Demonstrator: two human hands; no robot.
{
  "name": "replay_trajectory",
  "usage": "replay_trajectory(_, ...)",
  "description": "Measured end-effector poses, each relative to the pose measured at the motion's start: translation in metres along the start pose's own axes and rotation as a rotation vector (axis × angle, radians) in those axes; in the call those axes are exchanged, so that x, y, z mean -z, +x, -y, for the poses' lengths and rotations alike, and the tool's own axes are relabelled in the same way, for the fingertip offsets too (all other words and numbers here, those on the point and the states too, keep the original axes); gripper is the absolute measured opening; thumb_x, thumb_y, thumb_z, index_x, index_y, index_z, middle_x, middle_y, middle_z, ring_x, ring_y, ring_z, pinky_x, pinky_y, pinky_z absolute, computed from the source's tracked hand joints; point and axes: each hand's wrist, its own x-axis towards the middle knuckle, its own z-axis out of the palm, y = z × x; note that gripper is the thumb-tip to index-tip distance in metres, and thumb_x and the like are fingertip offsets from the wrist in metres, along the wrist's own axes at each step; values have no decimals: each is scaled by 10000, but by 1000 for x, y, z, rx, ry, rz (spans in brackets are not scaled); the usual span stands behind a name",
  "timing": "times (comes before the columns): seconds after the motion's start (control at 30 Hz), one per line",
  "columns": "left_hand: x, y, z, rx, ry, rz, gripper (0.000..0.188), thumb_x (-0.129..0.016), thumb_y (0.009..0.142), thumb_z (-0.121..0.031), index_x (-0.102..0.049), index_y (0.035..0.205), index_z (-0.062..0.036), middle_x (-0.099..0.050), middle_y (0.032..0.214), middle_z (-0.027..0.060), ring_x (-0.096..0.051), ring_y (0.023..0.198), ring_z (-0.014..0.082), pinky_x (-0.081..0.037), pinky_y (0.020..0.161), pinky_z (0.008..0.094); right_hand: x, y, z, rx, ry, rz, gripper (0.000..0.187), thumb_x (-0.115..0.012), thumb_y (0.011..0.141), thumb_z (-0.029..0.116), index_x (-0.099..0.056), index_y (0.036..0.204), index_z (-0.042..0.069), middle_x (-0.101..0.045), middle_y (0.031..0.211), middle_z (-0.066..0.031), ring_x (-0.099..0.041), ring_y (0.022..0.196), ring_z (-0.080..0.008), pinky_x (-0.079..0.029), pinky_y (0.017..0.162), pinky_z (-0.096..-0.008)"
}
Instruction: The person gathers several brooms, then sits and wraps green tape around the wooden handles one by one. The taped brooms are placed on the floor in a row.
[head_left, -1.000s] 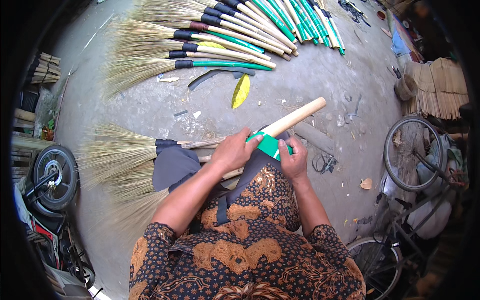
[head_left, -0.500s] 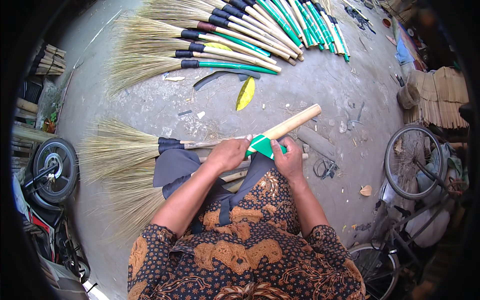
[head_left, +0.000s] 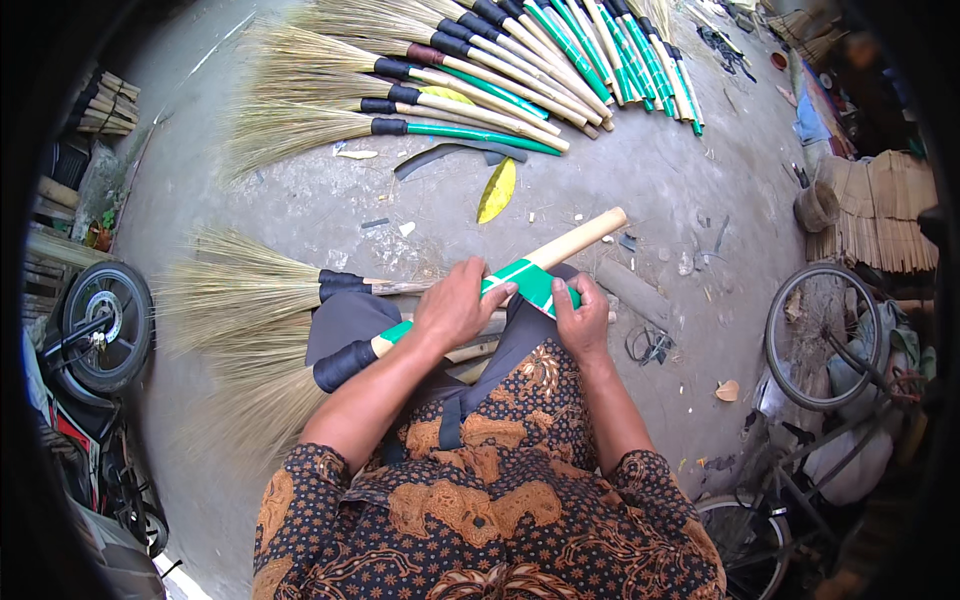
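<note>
A grass broom lies slantwise over my lap, its pale wooden handle (head_left: 590,233) pointing up to the right. A black-bound neck (head_left: 344,366) joins the handle to the bristles at the left. My left hand (head_left: 452,308) is closed around the handle, hiding part of it. Partly wound on the wood is a green strip (head_left: 530,284) with white lines, its loose end stretched toward me. My right hand (head_left: 582,318) pinches that end between thumb and fingers. Green also shows on the handle beside the black neck. More brooms (head_left: 262,282) lie under and beside my legs.
Ahead, a fan of brooms (head_left: 500,75) covers the ground, several with green-wrapped handles. Nearer lie a yellow leaf (head_left: 496,191) and a dark strip (head_left: 440,153). A motorcycle wheel (head_left: 105,322) stands at left, a bicycle wheel (head_left: 772,345) and a bucket (head_left: 818,205) at right.
The held broom has been turned, and its black neck has come into view beside my left forearm. More green strip now shows between my hands. My left hand has shifted slightly left.
</note>
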Motion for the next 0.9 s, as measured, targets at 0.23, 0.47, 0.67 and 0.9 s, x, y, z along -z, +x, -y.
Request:
replay_trajectory(0.23, 10, 8, -1, 59, -67, 122, 611, -582, 1049, -592, -660, 1146, 6, -735, 941, 239, -722, 931, 453, -567, 833, 527, 0, 9, -1, -55, -70, 43, 383, -751, 998, 285, -574, 777, 27, -601, 756, -185, -595, 722, -387, -445, 668, -483)
replay_trajectory(0.47, -1, 12, 23, 223, -504, 435, 573, -516, 1101, -548, -654, 963, -10, -725, 921, 259, -734, 987, 423, -560, 816, 509, -6, 19, -6, 4, 1, 22, 386, -757, 995, 279, -580, 773, 16, -597, 738, -181, -592, 695, -385, -446, 658, -477)
replay_trajectory(0.67, 8, 3, 8, -16, 74, -156, 557, -462, 1125, -526, -643, 972, -22, -677, 816, 249, -720, 1023, 437, -576, 833, 533, -10, 24, -6, -40, -28, 27, 375, -749, 996, 282, -584, 797, 11, -597, 754, -183, -586, 699, -390, -447, 671, -480)
replay_trajectory(0.9, 15, 3, 19, 187, -121, 280, 570, -507, 1091, -568, -650, 1129, -19, -718, 1004, 257, -716, 1027, 449, -569, 881, 535, -10, 33, -9, 76, -45, 20, 355, -733, 1004, 252, -572, 790, 18, -589, 756, -173, -583, 738, -387, -445, 707, -487)
